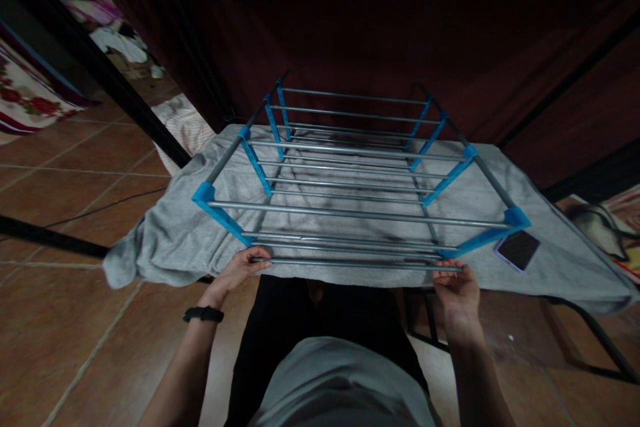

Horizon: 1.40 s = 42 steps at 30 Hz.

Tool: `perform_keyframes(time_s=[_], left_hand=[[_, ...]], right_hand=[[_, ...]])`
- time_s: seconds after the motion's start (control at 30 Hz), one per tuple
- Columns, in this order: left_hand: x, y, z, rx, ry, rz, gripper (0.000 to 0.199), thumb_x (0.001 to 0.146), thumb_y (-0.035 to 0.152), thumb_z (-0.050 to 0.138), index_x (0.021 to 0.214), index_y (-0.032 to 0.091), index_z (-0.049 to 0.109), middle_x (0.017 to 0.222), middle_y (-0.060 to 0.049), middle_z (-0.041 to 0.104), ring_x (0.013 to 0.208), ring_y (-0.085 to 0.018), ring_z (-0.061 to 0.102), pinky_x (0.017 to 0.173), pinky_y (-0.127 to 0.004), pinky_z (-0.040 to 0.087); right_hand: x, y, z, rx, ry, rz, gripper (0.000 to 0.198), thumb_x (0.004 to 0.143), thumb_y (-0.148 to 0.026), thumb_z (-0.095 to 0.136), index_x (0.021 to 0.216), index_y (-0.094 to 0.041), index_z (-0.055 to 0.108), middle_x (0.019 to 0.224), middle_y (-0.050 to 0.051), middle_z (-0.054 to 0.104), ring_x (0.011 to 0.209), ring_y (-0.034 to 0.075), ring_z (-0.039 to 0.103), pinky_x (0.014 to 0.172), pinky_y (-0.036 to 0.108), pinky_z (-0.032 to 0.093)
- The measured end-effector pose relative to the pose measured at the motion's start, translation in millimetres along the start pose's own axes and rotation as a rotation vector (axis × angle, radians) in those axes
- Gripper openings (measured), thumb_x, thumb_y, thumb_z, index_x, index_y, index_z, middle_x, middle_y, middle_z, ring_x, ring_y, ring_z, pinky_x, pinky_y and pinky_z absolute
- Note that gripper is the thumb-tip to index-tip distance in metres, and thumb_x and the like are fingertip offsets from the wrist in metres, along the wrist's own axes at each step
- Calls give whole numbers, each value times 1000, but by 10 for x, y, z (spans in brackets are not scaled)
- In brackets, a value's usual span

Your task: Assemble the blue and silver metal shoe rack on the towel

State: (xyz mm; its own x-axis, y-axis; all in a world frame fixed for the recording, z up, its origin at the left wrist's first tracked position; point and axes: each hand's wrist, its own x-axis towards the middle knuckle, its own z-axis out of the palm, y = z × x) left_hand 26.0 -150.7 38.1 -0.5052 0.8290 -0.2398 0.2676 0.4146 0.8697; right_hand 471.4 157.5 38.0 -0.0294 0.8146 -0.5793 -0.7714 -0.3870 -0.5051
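Note:
A rack of grey metal rods point(360, 213) joined by blue plastic brackets point(225, 221) lies on the grey cloth. At its near edge a loose-looking metal rod point(350, 265) runs crosswise, just in front of the lower rods. My left hand point(243, 271) pinches the rod's left end between thumb and fingers, close to the front left bracket. Its right end is held by my right hand point(456, 280), palm turned up, beside the front right bracket point(485, 240). Whether the rod's ends touch the brackets is hidden by my fingers.
Grey cloth point(165, 240) covers the table under the rack. A phone point(518, 250) lies on it at the right, near the front bracket. A dark red curtain point(350, 33) hangs behind. Black metal bars point(100, 73) stand at the left above the tiled floor point(60, 320).

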Motion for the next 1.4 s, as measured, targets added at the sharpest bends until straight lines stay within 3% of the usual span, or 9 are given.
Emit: perform_keyframes(time_s=[0.33,0.47,0.7,1.2,1.4], left_hand=[[-5,63,22,39,33,-53,42,64,58,72,81,19,72,76,-2,68,75,-19,60,72,-30,49],[-17,73,8,4,15,-36,43,63,57,75,85,20,72,84,-3,70,82,-21,62,77,-31,50],[-18,54,-36,-18,-36,-4,39,63,51,77,83,19,68,81,-1,65,80,-18,59,78,-30,48],[1,37,-35,11,-3,-39,44,65,60,73,83,19,71,77,-1,66,76,-18,58,73,-29,47],[-1,72,-37,-5,-5,-12,45,63,58,76,86,20,70,84,-3,68,83,-20,62,80,-31,50]], right_hand=[[98,7,-132,-6,-105,-3,5,75,-24,53,78,-21,50,68,-2,61,60,13,64,55,28,56],[109,4,-148,-8,-124,6,5,74,-19,52,78,-21,51,69,-1,62,61,14,64,55,29,57],[95,4,-97,59,-56,21,8,74,-14,49,78,-20,53,70,-2,63,62,12,65,60,29,58],[56,1,-10,13,-23,30,8,81,-13,51,78,-20,53,66,-4,61,57,9,61,60,25,56],[66,18,-30,-20,-2,27,9,79,-13,50,75,-20,53,66,-4,61,59,10,62,59,25,56]])
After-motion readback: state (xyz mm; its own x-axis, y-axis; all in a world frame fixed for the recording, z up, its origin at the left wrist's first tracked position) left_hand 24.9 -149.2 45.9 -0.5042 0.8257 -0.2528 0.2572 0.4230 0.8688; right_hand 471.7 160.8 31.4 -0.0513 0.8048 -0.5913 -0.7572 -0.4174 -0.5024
